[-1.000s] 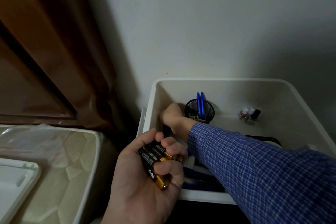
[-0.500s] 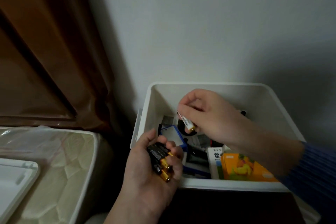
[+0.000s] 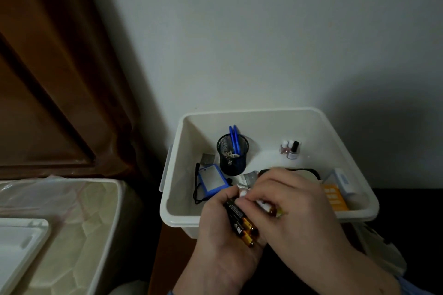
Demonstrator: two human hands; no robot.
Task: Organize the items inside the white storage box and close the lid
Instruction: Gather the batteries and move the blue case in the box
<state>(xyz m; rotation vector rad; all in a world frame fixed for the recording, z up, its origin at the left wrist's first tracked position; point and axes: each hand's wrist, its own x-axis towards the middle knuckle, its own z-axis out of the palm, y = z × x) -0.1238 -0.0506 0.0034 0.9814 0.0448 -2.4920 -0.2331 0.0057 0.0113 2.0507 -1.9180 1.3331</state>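
R hand (image 3: 294, 208) now down at L hand (image 3: 223, 230), fingers pinching one battery (image 3: 266, 206) onto L's gripped batteries (image 3: 241, 221)

The white storage box (image 3: 239, 117) stands open, its lid off. A black mesh pen cup (image 3: 232, 154) is seen upright inside; nail-polish bottles (image 3: 290, 149) at its 3 o'clock.

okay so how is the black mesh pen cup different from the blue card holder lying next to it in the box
The black mesh pen cup stands upright; the blue card holder lies flat on the box floor. The cup is round, dark see-through mesh holding blue pens; the card holder is a flat blue rectangle with a pale face and a black cord. Both sit in the left part of the white storage box.
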